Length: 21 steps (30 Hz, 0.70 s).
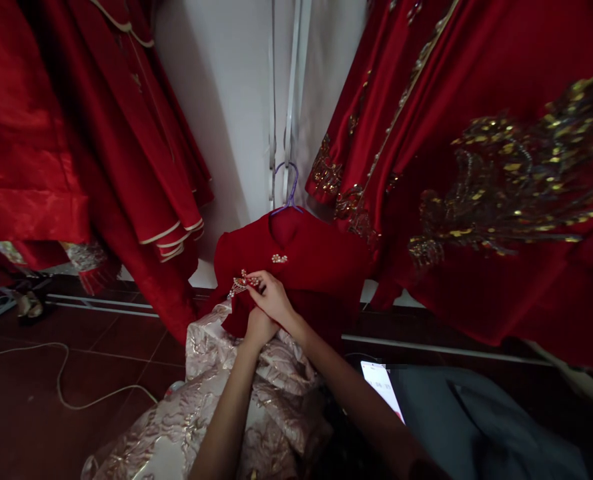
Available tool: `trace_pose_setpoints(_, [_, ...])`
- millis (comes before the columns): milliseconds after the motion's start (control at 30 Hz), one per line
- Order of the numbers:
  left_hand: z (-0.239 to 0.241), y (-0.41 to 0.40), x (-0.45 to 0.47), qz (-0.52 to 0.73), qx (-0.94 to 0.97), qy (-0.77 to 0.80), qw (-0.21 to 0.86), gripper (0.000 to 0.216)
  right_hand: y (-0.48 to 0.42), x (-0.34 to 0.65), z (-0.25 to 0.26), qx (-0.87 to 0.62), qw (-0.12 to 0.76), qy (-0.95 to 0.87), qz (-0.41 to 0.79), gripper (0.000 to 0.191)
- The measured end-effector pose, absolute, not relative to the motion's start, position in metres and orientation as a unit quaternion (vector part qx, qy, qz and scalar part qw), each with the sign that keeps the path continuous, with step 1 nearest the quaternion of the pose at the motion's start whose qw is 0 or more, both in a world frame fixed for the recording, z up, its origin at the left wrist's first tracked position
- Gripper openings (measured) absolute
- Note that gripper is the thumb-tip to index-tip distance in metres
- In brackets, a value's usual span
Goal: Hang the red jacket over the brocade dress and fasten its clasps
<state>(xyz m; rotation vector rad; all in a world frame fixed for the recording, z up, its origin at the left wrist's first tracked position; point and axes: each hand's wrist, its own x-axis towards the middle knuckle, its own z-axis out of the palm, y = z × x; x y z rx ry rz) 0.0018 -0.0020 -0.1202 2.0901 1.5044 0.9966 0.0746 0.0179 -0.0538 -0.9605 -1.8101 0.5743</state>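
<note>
A small red garment (321,267) hangs on a purple hanger (289,193) in front of me, with a pearl-like clasp (279,258) at its collar. My right hand (272,297) pinches a gold and pearl ornament (241,283) at the garment's left shoulder edge. My left hand (259,328) is closed on the red cloth just below it. Both forearms reach up from the bottom of the view.
Long red robes hang at left (76,133) and right (476,167), the right one with gold embroidery. Pale brocade fabric (201,400) lies under my arms. A lit phone (383,390) rests on grey cloth. A white cable (61,380) runs over the dark tiled floor.
</note>
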Motion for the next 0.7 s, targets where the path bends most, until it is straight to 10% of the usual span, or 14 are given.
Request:
trace_pose_setpoints(467, [-0.099,0.016,-0.043,0.624,0.509,0.577,0.137,0.02,0.041,0.077,-0.079,-0.416,0.448,-0.762,0.213,0.03])
trace_pose_setpoints(700, [-0.103,0.032,-0.043,0.652,0.52,0.48,0.274,0.023,0.039,0.08,-0.077,-0.408,0.477,-0.739,0.245,0.026])
